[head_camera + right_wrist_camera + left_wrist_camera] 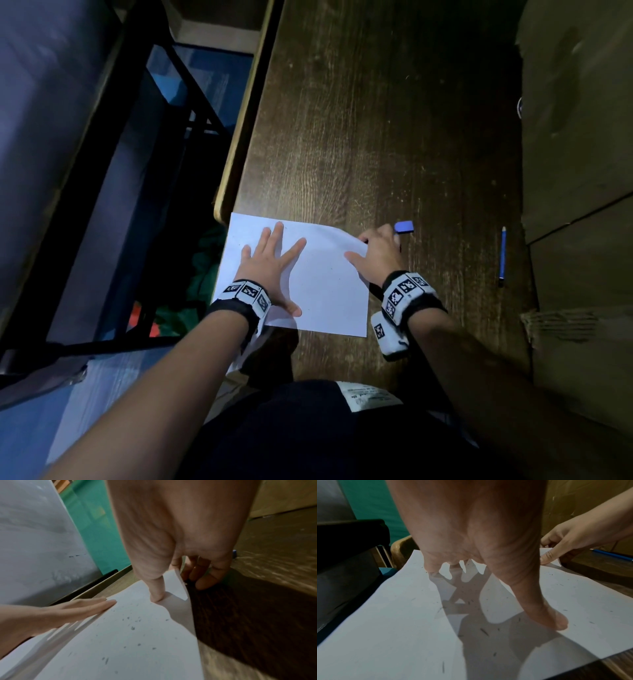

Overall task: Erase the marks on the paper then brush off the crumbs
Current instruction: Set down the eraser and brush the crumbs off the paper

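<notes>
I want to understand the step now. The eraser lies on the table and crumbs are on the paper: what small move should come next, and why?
Probably sweep the flat left hand across the paper toward its edge. Dark crumbs lie scattered there, the eraser is set down, and the right hand pinches the far corner.

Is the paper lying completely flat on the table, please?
No. The paper's far right corner is lifted, pinched by the right hand; the left hand presses the rest flat.

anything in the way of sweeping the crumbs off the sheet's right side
Yes. The right hand pinches the paper's far right corner, curling it up, so crumbs swept there meet it. The eraser lies beyond that hand. The nearer right edge looks clear.
</notes>
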